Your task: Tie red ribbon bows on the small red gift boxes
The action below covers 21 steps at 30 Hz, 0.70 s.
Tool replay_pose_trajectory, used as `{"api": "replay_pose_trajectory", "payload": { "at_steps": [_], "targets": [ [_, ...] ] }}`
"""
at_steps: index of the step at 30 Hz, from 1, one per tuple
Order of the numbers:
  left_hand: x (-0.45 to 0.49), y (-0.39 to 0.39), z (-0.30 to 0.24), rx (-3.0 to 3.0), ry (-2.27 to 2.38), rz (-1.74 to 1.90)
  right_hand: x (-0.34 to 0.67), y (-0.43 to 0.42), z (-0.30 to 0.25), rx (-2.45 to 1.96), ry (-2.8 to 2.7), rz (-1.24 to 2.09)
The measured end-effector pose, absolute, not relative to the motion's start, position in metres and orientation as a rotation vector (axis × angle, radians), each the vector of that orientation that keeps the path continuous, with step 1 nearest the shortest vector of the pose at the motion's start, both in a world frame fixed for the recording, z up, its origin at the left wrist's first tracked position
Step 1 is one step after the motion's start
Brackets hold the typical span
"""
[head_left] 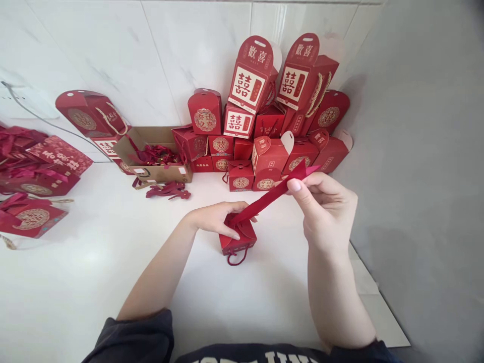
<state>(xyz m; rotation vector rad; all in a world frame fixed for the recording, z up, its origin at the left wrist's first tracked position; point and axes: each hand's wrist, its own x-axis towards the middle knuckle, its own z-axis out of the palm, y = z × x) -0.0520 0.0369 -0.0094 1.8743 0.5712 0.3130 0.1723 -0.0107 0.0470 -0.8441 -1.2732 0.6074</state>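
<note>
My left hand (217,219) rests over the top of a small red gift box (238,243), its fingers pressing the folded lid flaps. A dark red rope handle (236,259) hangs from the box's front onto the white table (113,262). My right hand (323,212) is raised to the right and pinches the far end of a long red ribbon (268,194) between thumb and fingers. That ribbon runs diagonally down to the box top, and its lower end is hidden near my left fingers.
Stacked red gift boxes (264,121) with gold double-happiness designs lean against the tiled wall behind. A brown cardboard box (153,161) holds red ribbons, with loose red ribbons (166,190) in front. More red bags (34,186) lie at the left.
</note>
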Motion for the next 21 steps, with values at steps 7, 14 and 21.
{"api": "replay_pose_trajectory", "payload": {
  "at_steps": [7,14,21],
  "targets": [
    [-0.062,0.023,-0.028,1.655,0.647,0.468,0.176,-0.005,0.046,-0.831,-1.225,0.635],
    [-0.059,0.019,-0.053,1.499,0.648,0.71,0.16,-0.011,0.049,-0.728,-1.277,0.7],
    [-0.061,0.025,-0.061,1.68,0.617,0.717,0.133,-0.013,0.068,-0.65,-1.442,0.706]
  ]
}}
